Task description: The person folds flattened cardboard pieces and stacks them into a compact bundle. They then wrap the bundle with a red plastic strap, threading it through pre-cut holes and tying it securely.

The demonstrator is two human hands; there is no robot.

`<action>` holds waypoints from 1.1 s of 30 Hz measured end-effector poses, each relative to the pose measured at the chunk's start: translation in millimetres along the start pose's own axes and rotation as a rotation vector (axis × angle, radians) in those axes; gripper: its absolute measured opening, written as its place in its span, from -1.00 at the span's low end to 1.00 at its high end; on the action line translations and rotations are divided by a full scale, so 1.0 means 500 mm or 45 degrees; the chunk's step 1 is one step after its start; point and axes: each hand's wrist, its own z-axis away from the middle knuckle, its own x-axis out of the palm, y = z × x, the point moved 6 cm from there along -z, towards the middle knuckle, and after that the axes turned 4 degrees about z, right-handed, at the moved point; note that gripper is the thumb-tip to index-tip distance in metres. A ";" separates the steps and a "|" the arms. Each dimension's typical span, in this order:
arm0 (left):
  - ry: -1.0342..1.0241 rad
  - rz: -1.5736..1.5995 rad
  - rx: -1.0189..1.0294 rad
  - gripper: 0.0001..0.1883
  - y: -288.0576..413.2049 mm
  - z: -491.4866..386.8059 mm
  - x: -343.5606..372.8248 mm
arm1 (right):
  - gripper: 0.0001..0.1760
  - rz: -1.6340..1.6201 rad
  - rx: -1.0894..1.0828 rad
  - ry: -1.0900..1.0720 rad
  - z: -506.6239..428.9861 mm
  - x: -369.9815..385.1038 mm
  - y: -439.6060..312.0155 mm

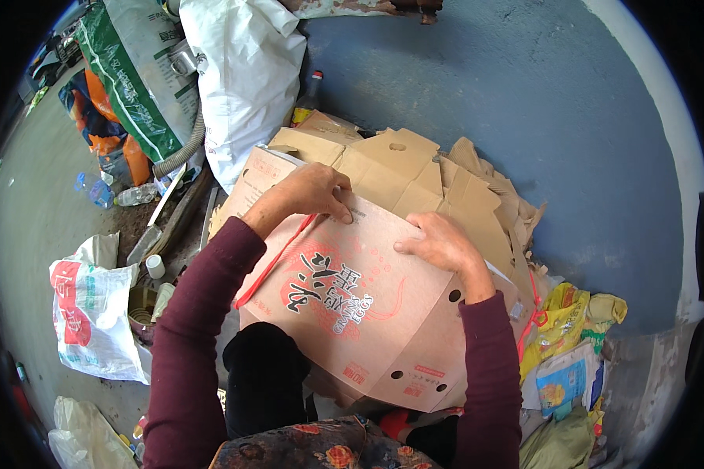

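A flattened pink cardboard egg carton (352, 305) with printed writing and round holes lies across a pile before my knees. My left hand (314, 190) grips its far edge, thumb on the printed face and fingers curled over. Further right along that edge, my right hand (443, 243) pinches the board the same way, its fingertips partly hidden behind it. A red plastic string (276, 261) runs over the carton's left part and passes under it near my left hand. More red string (528, 334) shows at the right side. Flattened brown cardboard (393, 167) lies beyond both hands.
A blue-grey wall (563, 176) rises behind the pile. A full white woven sack (243, 76) and a sauce bottle (308, 97) stand at the back. Left are a metal can (142, 305), a printed bag (88, 316) and plastic bottles (136, 194); crumpled packaging (563, 316) lies right.
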 end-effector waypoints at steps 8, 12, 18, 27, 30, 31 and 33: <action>0.075 0.065 0.104 -0.61 0.031 -0.015 -0.020 | -0.65 -0.250 0.004 0.001 0.006 -0.009 0.032; 0.054 0.085 0.103 -0.66 -0.027 -0.124 0.049 | -0.56 -0.083 -0.087 0.164 -0.054 0.035 0.127; 0.064 0.430 -0.021 -0.77 -0.041 -0.101 0.059 | -0.63 0.072 0.011 0.849 0.113 -0.001 0.103; 0.164 0.401 0.002 -0.78 -0.007 -0.054 0.009 | -0.55 -0.212 0.330 0.577 0.276 -0.025 0.251; 0.186 0.342 0.021 -0.77 0.000 -0.054 0.006 | -0.51 -0.016 0.177 0.629 0.265 -0.034 0.224; 0.179 0.353 0.030 -0.76 0.006 -0.054 0.005 | -0.50 -0.086 0.227 0.559 0.259 -0.030 0.218; 0.169 0.386 0.039 -0.76 0.000 -0.058 0.004 | -0.50 -0.238 0.324 0.407 0.244 -0.022 0.219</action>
